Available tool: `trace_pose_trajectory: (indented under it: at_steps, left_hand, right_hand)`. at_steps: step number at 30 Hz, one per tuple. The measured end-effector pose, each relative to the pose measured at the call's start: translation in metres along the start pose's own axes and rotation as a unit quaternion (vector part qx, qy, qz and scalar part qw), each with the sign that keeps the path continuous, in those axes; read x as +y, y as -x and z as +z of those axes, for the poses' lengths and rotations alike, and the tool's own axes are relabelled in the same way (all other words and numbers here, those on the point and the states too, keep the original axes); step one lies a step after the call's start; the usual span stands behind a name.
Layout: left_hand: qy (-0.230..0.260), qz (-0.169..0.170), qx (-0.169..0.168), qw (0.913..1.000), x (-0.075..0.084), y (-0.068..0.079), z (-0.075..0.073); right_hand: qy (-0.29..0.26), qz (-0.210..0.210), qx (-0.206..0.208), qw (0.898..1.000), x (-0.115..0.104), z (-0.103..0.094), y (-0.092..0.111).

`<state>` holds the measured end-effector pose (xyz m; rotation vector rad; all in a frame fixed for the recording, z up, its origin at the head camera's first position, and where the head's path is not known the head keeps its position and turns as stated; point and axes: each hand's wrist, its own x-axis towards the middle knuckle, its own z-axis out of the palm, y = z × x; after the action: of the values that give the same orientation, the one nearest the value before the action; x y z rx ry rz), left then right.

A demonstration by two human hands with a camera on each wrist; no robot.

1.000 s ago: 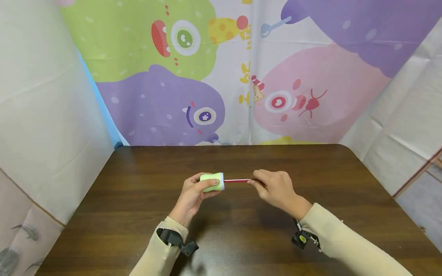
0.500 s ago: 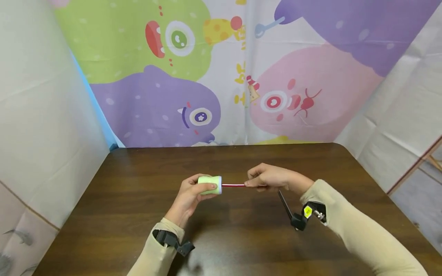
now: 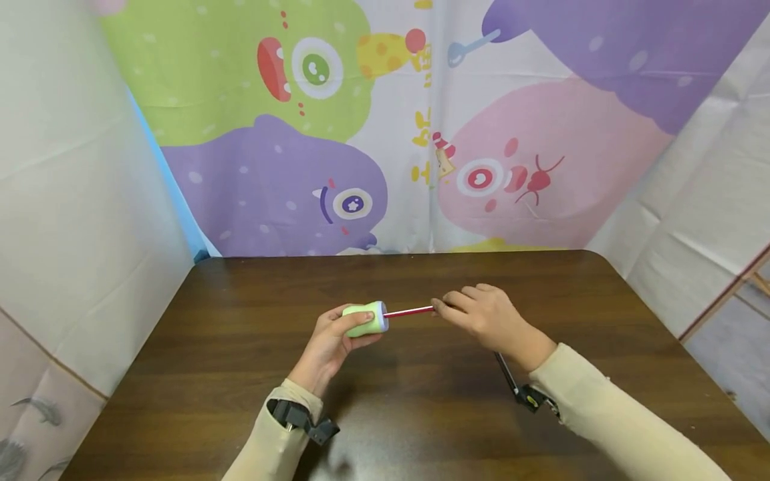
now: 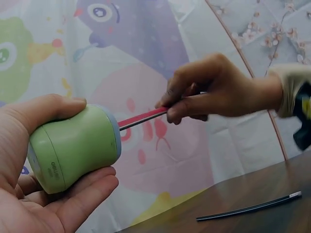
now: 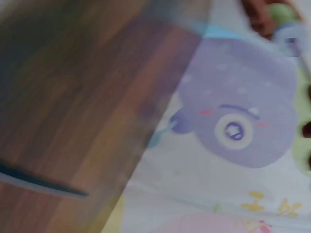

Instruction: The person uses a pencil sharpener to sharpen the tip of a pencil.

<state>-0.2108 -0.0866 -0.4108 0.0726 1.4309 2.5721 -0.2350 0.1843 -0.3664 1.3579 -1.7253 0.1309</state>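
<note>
My left hand point(image 3: 327, 341) grips a small green pencil sharpener point(image 3: 363, 321) above the table, thumb on top and fingers beneath. Its pale blue end faces right. A red striped pencil point(image 3: 409, 312) reaches into that end, so its point is hidden inside. Thumb and fingertips of my right hand point(image 3: 487, 324) pinch the pencil a short way out from the sharpener. The left wrist view has the sharpener point(image 4: 80, 145) close up, with small lettering on its side. Only the sharpener's end point(image 5: 290, 39) and dark fingertips point(image 5: 307, 130) show at the right wrist view's edge.
The dark wooden table point(image 3: 271, 280) lies below both hands. Behind it hangs a cartoon-printed cloth point(image 3: 289, 180), with pale cloth walls at either side. Black camera mounts sit on both wrists. In the left wrist view, a thin dark rod point(image 4: 248, 208) shows at lower right.
My right hand turned over half a second ago, its wrist swinging out, and has now turned back with knuckles up. The pencil now slants up to the right. The left hand stays nearly still.
</note>
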Motion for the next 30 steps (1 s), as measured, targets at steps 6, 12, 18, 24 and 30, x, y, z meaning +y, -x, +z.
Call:
trace_pose_trajectory:
  at_steps: [6, 12, 18, 24, 30]
  left_hand:
    - [-0.003, -0.002, 0.010, 0.9999, 0.000, 0.001, 0.002]
    - [-0.026, 0.002, 0.026, 0.9993, 0.001, 0.000, 0.002]
    - [-0.044, -0.010, 0.012, 0.9989, -0.003, 0.000, 0.000]
    - [-0.048, -0.002, -0.001, 0.9989, -0.006, 0.000, -0.002]
    - [-0.031, -0.005, -0.003, 0.9995, -0.005, -0.001, 0.000]
  right_hand:
    - [0.070, -0.008, 0.086, 0.994, -0.008, 0.018, 0.009]
    - [-0.078, 0.205, -0.022, 0.975, -0.027, 0.015, 0.007]
    - [-0.401, 0.503, -0.236, 0.728, -0.016, -0.003, -0.013]
    - [-0.547, 0.570, -0.344, 0.508, 0.005, -0.008, -0.018]
    - [-0.421, 0.470, -0.259, 0.731, 0.001, -0.019, -0.016]
